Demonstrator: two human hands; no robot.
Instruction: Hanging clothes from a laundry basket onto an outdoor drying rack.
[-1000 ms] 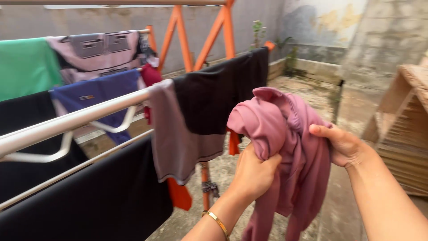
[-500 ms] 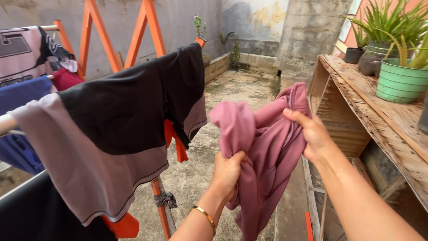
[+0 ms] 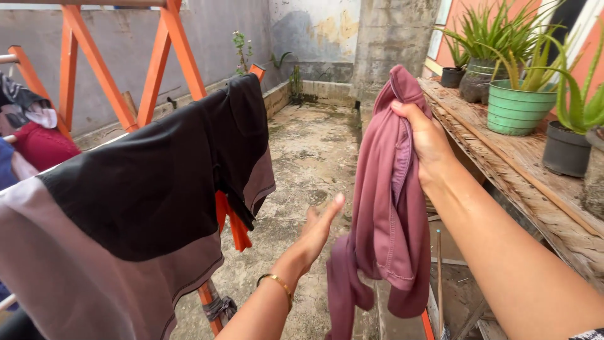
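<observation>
Pink cloth (image 3: 387, 208) hangs down from the right hand (image 3: 425, 135), which grips it tight near the top, up in the air. The cloth droops long and loose, and its bottom end folds back a little. The left hand (image 3: 318, 230) is open wide with flat fingers, palm turned toward the cloth — it is just beside the cloth, holding nothing. A gold bracelet (image 3: 277, 286) sits on that wrist.

On the left, a black and grey shirt (image 3: 145, 201) hangs over a rail of the orange drying rack (image 3: 170, 38). Red cloth (image 3: 41, 145) hangs farther back at the left edge.

On the right stands a rough wooden bench (image 3: 503, 148). A green pot (image 3: 519, 108) with a spiky plant sits near its front edge, and a dark pot (image 3: 566, 148) sits beside it — closer to the right edge.
</observation>
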